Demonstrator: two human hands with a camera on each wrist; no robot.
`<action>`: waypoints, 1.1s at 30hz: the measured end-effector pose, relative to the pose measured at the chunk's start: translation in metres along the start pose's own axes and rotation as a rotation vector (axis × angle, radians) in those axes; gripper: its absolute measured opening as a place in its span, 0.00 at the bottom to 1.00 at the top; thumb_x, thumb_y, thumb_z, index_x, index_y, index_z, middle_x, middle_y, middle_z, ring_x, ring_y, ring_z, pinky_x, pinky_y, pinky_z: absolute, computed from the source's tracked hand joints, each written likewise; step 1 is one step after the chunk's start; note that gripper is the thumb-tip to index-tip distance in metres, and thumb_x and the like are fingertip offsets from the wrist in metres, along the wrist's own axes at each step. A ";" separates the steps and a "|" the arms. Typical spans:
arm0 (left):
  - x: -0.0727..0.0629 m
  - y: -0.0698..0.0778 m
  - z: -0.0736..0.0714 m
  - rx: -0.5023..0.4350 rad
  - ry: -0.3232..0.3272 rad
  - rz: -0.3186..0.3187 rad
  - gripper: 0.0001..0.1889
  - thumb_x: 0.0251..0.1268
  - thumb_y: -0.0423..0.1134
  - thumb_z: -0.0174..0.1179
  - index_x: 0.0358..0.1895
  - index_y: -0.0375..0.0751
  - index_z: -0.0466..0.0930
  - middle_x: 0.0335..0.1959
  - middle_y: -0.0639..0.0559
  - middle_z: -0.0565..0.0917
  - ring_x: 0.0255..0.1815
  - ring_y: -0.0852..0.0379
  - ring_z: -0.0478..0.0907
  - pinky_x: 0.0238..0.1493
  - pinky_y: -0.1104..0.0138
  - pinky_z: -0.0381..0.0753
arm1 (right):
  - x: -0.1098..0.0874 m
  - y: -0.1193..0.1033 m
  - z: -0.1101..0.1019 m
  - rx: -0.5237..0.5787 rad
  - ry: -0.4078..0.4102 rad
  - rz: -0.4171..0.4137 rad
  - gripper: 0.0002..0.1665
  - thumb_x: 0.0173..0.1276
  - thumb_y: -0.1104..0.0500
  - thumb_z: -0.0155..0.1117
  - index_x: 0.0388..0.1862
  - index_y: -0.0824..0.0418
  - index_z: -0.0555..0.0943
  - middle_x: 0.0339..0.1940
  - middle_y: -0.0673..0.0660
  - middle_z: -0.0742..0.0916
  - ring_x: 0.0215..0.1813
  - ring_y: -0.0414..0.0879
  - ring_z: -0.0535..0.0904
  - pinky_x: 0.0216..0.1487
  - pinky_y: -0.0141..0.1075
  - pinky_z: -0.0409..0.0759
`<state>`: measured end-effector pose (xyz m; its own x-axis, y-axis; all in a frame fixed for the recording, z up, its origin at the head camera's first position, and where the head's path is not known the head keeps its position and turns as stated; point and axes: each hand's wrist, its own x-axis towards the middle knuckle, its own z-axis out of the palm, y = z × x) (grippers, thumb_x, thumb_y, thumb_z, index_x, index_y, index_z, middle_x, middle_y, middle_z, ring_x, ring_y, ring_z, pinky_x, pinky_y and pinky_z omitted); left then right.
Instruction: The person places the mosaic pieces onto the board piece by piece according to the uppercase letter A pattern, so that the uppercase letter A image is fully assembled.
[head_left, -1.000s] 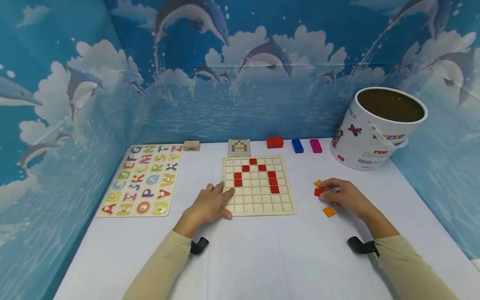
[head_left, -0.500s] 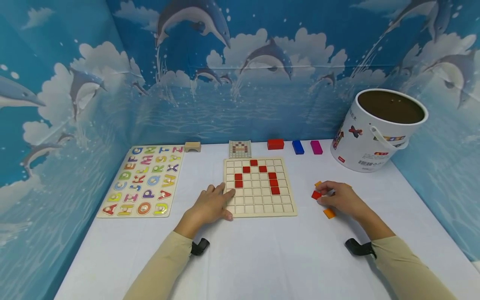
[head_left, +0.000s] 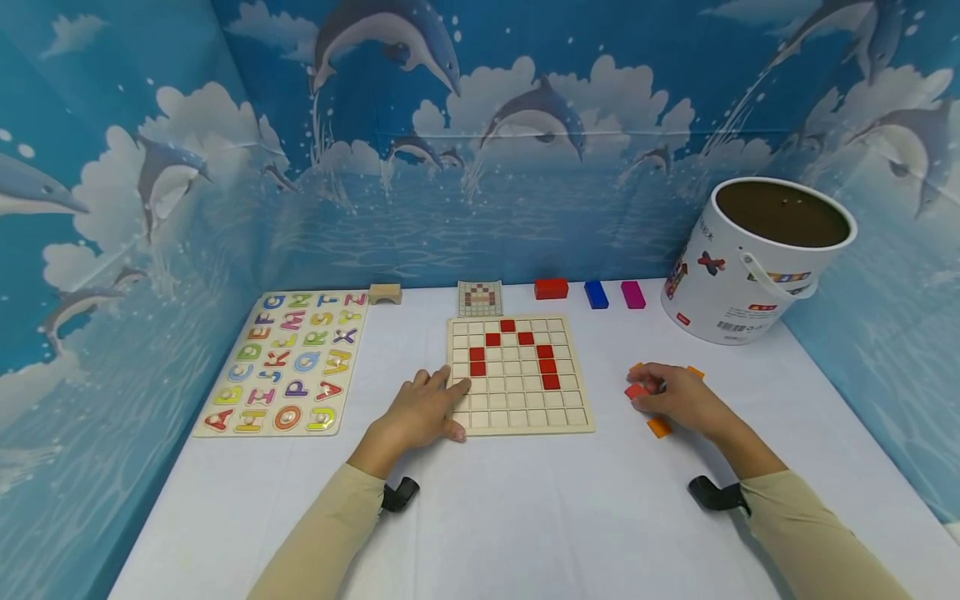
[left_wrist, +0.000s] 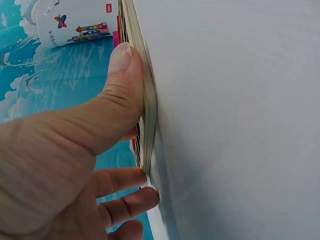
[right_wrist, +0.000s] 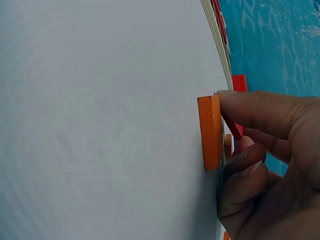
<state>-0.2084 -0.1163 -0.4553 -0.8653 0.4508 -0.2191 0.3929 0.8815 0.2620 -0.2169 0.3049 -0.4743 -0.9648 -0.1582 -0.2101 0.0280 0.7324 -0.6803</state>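
Observation:
In the head view my left hand (head_left: 422,408) rests at the left side of a wooden grid board (head_left: 517,419), its index fingertip over the squares. The left wrist view has the thumb (left_wrist: 122,85) lying along the board's edge (left_wrist: 149,100). Several red tiles (head_left: 551,381) sit in the board's squares in an arch-like pattern. To the board's right, my right hand (head_left: 682,398) pinches a red tile (head_left: 636,390) between thumb and fingers, the tile tilted. Close around this hand lie orange tiles, one just in front of it (head_left: 659,427); in the right wrist view, an orange tile (right_wrist: 210,132) stands nearest the thumb.
A small pattern card (head_left: 480,298) lies behind the grid board. Red (head_left: 551,288), blue (head_left: 596,294) and magenta blocks (head_left: 632,294) line the back, with a wooden arch block (head_left: 386,293) farther left. An alphabet board (head_left: 273,375) is at left, a white bucket (head_left: 738,283) at right.
My right hand has drawn slightly toward me and left with the red tile, which has tipped in the fingers. An orange tile behind the hand has come into view. The left hand stays put.

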 end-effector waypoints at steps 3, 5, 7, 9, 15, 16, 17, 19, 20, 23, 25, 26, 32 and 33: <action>0.000 0.000 0.000 0.003 -0.001 -0.001 0.47 0.54 0.58 0.72 0.78 0.51 0.65 0.80 0.38 0.59 0.69 0.40 0.62 0.62 0.48 0.68 | 0.000 -0.001 0.000 -0.009 -0.003 -0.004 0.21 0.68 0.58 0.71 0.59 0.60 0.80 0.41 0.58 0.76 0.46 0.52 0.72 0.34 0.33 0.76; 0.000 0.000 0.000 0.005 -0.001 -0.001 0.47 0.54 0.58 0.72 0.78 0.51 0.65 0.80 0.38 0.59 0.69 0.40 0.62 0.62 0.48 0.68 | 0.000 -0.001 0.000 -0.017 -0.004 -0.005 0.20 0.68 0.57 0.71 0.58 0.59 0.81 0.40 0.57 0.77 0.45 0.52 0.73 0.34 0.33 0.76; 0.000 0.000 0.000 0.005 -0.001 -0.002 0.47 0.53 0.58 0.72 0.78 0.51 0.65 0.80 0.38 0.59 0.69 0.40 0.62 0.62 0.48 0.68 | -0.001 -0.001 0.000 -0.017 -0.008 -0.006 0.20 0.68 0.57 0.71 0.58 0.59 0.81 0.40 0.57 0.78 0.45 0.52 0.73 0.34 0.33 0.76; 0.000 0.000 0.000 0.003 -0.001 -0.001 0.47 0.53 0.58 0.72 0.78 0.51 0.65 0.80 0.38 0.59 0.69 0.39 0.62 0.62 0.48 0.68 | -0.001 -0.002 -0.001 -0.015 -0.013 -0.009 0.21 0.69 0.56 0.71 0.58 0.59 0.81 0.40 0.57 0.78 0.44 0.51 0.73 0.35 0.33 0.77; 0.000 -0.001 0.001 0.008 0.001 0.001 0.47 0.54 0.58 0.72 0.78 0.52 0.65 0.80 0.38 0.59 0.70 0.39 0.62 0.62 0.48 0.68 | 0.001 -0.006 -0.001 0.040 -0.005 0.020 0.26 0.69 0.51 0.72 0.61 0.59 0.79 0.37 0.58 0.78 0.36 0.51 0.76 0.32 0.34 0.76; 0.000 -0.001 0.001 0.007 0.001 0.000 0.47 0.54 0.58 0.72 0.78 0.52 0.65 0.80 0.38 0.59 0.70 0.39 0.62 0.62 0.48 0.68 | 0.002 -0.007 0.000 0.061 -0.001 0.033 0.27 0.69 0.50 0.72 0.62 0.59 0.78 0.36 0.58 0.78 0.34 0.51 0.76 0.31 0.34 0.75; 0.000 -0.001 0.001 0.004 0.001 0.000 0.47 0.54 0.58 0.72 0.78 0.52 0.65 0.80 0.39 0.59 0.69 0.40 0.62 0.62 0.48 0.68 | 0.004 -0.010 0.001 0.084 0.003 0.049 0.28 0.68 0.48 0.73 0.62 0.58 0.78 0.36 0.58 0.78 0.33 0.51 0.76 0.31 0.34 0.76; 0.000 0.000 0.001 0.001 0.003 -0.001 0.47 0.54 0.58 0.72 0.78 0.52 0.65 0.81 0.39 0.59 0.69 0.40 0.62 0.61 0.48 0.67 | 0.008 -0.017 0.004 0.129 0.004 0.068 0.31 0.67 0.46 0.73 0.64 0.57 0.77 0.36 0.59 0.78 0.32 0.51 0.76 0.30 0.35 0.75; 0.000 0.000 0.002 -0.003 0.005 -0.002 0.47 0.54 0.58 0.72 0.78 0.52 0.65 0.81 0.39 0.59 0.68 0.40 0.62 0.61 0.48 0.67 | 0.010 -0.021 0.006 0.157 0.003 0.071 0.32 0.67 0.45 0.73 0.64 0.57 0.77 0.37 0.59 0.79 0.32 0.51 0.76 0.30 0.35 0.76; -0.001 0.001 0.002 -0.007 0.016 -0.008 0.48 0.53 0.58 0.72 0.79 0.50 0.64 0.80 0.39 0.59 0.67 0.40 0.63 0.60 0.49 0.67 | 0.016 -0.037 0.015 0.226 -0.001 0.051 0.32 0.68 0.46 0.72 0.66 0.57 0.76 0.40 0.59 0.81 0.33 0.51 0.77 0.32 0.34 0.76; -0.001 0.002 0.002 -0.006 0.028 -0.017 0.49 0.52 0.58 0.73 0.79 0.48 0.64 0.80 0.39 0.59 0.67 0.40 0.63 0.59 0.49 0.67 | 0.021 -0.050 0.022 0.265 -0.011 0.014 0.31 0.70 0.48 0.71 0.67 0.58 0.76 0.40 0.59 0.81 0.34 0.51 0.77 0.33 0.35 0.77; -0.001 0.002 0.002 -0.003 0.032 -0.023 0.50 0.52 0.58 0.73 0.79 0.47 0.64 0.80 0.39 0.59 0.67 0.40 0.63 0.59 0.50 0.68 | 0.024 -0.057 0.026 0.287 -0.016 -0.005 0.31 0.70 0.50 0.71 0.68 0.59 0.76 0.40 0.60 0.81 0.33 0.51 0.77 0.33 0.35 0.77; 0.000 0.001 0.002 0.016 0.041 -0.043 0.51 0.50 0.60 0.74 0.78 0.44 0.65 0.81 0.40 0.59 0.63 0.43 0.64 0.55 0.53 0.68 | 0.041 -0.096 0.061 0.404 -0.093 -0.074 0.26 0.71 0.57 0.69 0.65 0.61 0.75 0.36 0.59 0.83 0.29 0.49 0.77 0.31 0.34 0.78; 0.000 0.001 0.002 0.015 0.041 -0.042 0.51 0.50 0.60 0.74 0.78 0.44 0.65 0.81 0.41 0.59 0.62 0.43 0.64 0.54 0.53 0.68 | 0.043 -0.102 0.068 0.415 -0.108 -0.080 0.25 0.71 0.58 0.69 0.64 0.61 0.75 0.36 0.59 0.83 0.28 0.48 0.78 0.30 0.34 0.79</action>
<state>-0.2076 -0.1152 -0.4574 -0.8931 0.4074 -0.1907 0.3603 0.9017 0.2388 -0.2433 0.1786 -0.4620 -0.9359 -0.2883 -0.2024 0.0784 0.3898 -0.9175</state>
